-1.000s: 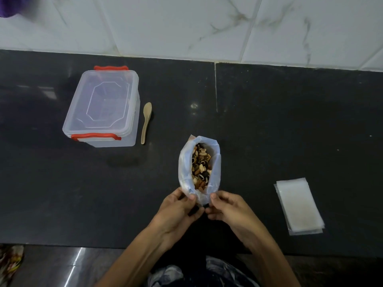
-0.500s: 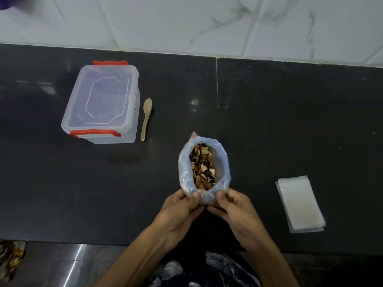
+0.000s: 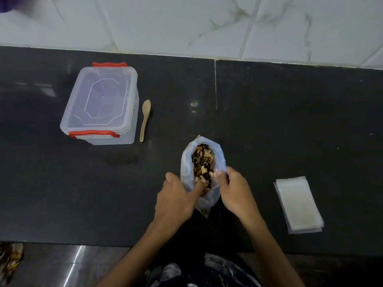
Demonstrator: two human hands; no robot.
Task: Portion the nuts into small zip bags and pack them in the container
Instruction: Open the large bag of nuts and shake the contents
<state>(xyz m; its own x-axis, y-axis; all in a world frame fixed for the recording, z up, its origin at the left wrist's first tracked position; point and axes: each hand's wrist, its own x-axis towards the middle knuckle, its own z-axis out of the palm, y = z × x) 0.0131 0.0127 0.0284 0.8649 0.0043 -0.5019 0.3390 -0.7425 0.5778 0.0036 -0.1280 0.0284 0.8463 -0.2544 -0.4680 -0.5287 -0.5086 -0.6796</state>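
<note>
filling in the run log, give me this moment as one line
left hand fingers in clear plastic bag of mixed nuts | right hand pinches bag rim | clear red-latched container lidded

The left hand's (image 3: 176, 198) fingertips disappear inside the plastic bag (image 3: 187, 172) among the nuts (image 3: 202, 160), so whether they pinch any cannot be told. Both forearms are cut off by the bottom edge. A purple object (image 3: 6, 4) in the top-left corner is cropped and blurred. A patterned item (image 3: 9, 259) at the left edge is cropped, unidentifiable.
</note>
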